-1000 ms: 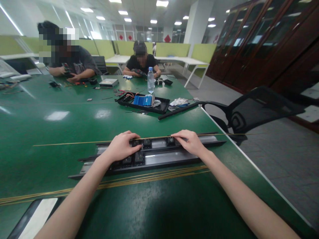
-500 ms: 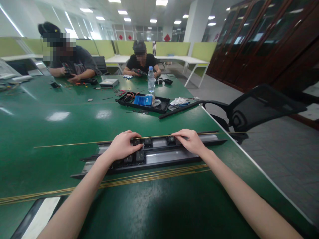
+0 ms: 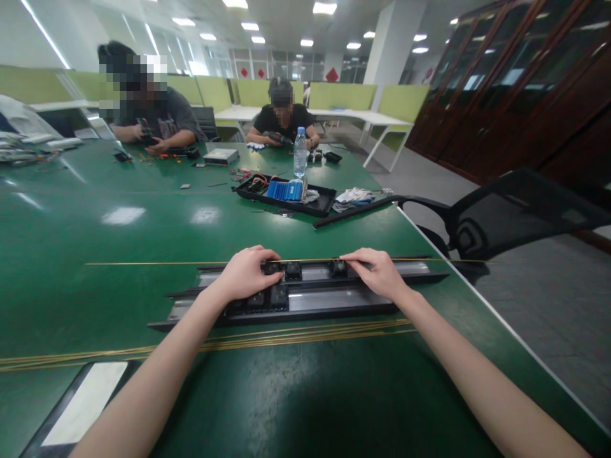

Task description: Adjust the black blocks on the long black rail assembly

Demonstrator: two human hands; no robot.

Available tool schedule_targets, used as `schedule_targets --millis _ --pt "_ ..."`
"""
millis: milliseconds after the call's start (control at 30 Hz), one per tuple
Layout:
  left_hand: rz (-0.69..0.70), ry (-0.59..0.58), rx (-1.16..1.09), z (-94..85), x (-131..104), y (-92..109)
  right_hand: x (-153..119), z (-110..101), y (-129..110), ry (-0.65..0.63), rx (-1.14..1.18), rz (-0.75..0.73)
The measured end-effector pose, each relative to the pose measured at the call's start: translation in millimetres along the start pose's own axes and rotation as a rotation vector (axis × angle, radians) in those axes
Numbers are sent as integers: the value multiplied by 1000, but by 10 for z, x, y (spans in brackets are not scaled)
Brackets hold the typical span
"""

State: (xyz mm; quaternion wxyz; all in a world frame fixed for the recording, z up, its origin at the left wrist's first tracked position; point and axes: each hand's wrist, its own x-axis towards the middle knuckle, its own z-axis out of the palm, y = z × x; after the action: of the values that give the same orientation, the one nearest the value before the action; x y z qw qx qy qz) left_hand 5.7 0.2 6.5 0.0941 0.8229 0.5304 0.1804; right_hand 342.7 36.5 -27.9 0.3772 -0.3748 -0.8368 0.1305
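Observation:
Two long dark metal channels lie side by side across the table in front of me, the far channel (image 3: 316, 272) and the near channel (image 3: 329, 299). Square black blocks sit in both, among them one block (image 3: 293, 271) between my hands and another block (image 3: 279, 295) in the near channel. A thin gold rod (image 3: 143, 263) runs along the far channel's back edge. My left hand (image 3: 248, 272) is closed, thumb and fingers around a black block (image 3: 273, 268) beside the rod. With its fingertips, my right hand (image 3: 377, 272) pinches the rod at the top of another block (image 3: 338, 268).
Several gold rods (image 3: 305, 334) lie nearer me, with a black-and-white flat object (image 3: 86, 404) at left. Beyond stand a black tray (image 3: 319, 202), water bottle (image 3: 300, 152), gloves (image 3: 352, 198) and a dark strip (image 3: 353, 213). A chair (image 3: 506, 213) is at right; two people work opposite.
The rod's left end has swung slightly away from me, so it lies more in line with the channel. Both hands keep their places on the far channel; the view has shifted a little.

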Motion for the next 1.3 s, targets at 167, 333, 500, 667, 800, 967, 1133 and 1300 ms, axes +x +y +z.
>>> schedule_targets --millis 167,333,500,667,800,967,1133,1300 --pt "11 4 -37 -10 3 17 -4 11 17 1 0 1" --pt "3 2 -45 -14 0 26 -7 14 28 -2 3 3" --pt "15 9 -47 -4 0 10 10 -14 10 -20 12 14" --pt "14 2 -43 -8 -2 15 38 -62 -35 -36 33 68" --pt "10 3 -47 -18 -1 25 57 -99 -71 -44 37 111" --pt "12 4 -63 -17 1 21 56 -126 -58 -58 51 135" --pt "8 7 -67 -17 0 26 47 -123 -26 -59 53 141" --pt "6 7 -73 -26 0 46 49 -128 -22 -72 43 139"
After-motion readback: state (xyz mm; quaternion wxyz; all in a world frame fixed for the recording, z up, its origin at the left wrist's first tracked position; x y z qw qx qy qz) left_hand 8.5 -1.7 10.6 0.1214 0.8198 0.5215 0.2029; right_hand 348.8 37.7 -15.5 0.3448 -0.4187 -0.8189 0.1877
